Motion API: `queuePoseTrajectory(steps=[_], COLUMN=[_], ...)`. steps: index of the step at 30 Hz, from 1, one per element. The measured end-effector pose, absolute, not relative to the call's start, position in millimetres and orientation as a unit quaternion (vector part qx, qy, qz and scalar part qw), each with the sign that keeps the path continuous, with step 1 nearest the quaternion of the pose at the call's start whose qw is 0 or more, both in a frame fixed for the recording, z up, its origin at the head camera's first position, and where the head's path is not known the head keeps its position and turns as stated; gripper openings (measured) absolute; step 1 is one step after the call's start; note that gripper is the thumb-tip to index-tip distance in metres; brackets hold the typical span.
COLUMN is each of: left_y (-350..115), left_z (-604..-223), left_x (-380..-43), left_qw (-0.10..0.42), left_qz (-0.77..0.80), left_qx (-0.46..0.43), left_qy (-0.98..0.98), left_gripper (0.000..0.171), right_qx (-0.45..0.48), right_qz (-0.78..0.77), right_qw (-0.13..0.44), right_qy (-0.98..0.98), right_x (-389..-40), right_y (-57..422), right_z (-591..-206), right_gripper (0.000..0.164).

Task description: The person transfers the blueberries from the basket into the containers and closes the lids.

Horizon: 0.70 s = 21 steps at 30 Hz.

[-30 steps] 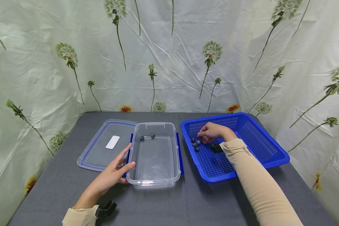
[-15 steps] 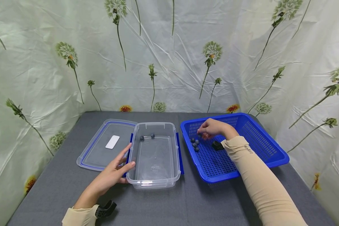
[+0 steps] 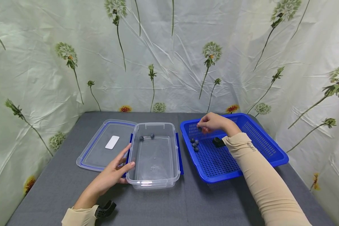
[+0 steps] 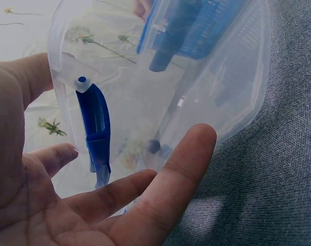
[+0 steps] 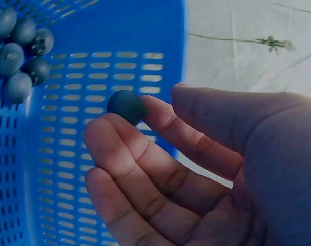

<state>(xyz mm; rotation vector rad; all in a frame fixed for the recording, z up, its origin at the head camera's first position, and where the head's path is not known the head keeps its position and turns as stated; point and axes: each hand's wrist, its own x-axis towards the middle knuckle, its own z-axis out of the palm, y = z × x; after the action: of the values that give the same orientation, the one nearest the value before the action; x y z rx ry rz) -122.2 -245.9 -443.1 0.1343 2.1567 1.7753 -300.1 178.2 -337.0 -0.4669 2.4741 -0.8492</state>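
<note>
In the head view my right hand (image 3: 213, 122) is raised over the far left part of the blue basket (image 3: 218, 178). It pinches one blueberry (image 5: 127, 106), seen at the fingertips in the right wrist view. Several more blueberries (image 3: 196, 142) cluster along the basket's left side. My left hand (image 3: 113, 172) rests against the left side of a clear plastic container (image 3: 155, 160), thumb at its rim and fingers spread along the blue side latch (image 4: 96, 123). Two blueberries (image 3: 147, 137) lie inside the container toward its far end.
The container's clear lid (image 3: 97, 157), with a blue seal and a white label (image 3: 112, 142), lies flat to the left, close beside the container. Black wrist-worn devices show at both wrists. A flower-printed curtain (image 3: 169, 62) hangs behind the grey-covered table (image 3: 164, 207).
My right hand has risen and moved toward the basket's far side, lifting the pinched blueberry away from the others. My left hand and the container have stayed put.
</note>
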Motion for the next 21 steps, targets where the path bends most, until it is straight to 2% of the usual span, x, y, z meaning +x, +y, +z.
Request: queuePoseTrajectory(steps=[21], left_y=[-244.8], left_z=[-440.7], left_x=[-122.2], left_qw=[0.170], left_qz=[0.619], left_qx=[0.052], left_qy=[0.765], left_gripper=[0.081], right_qx=[-0.172], right_qz=[-0.325], right_qw=[0.174], right_qy=[0.914], right_x=[-305.6], right_y=[166.9], right_z=[-310.4], right_gripper=[0.035])
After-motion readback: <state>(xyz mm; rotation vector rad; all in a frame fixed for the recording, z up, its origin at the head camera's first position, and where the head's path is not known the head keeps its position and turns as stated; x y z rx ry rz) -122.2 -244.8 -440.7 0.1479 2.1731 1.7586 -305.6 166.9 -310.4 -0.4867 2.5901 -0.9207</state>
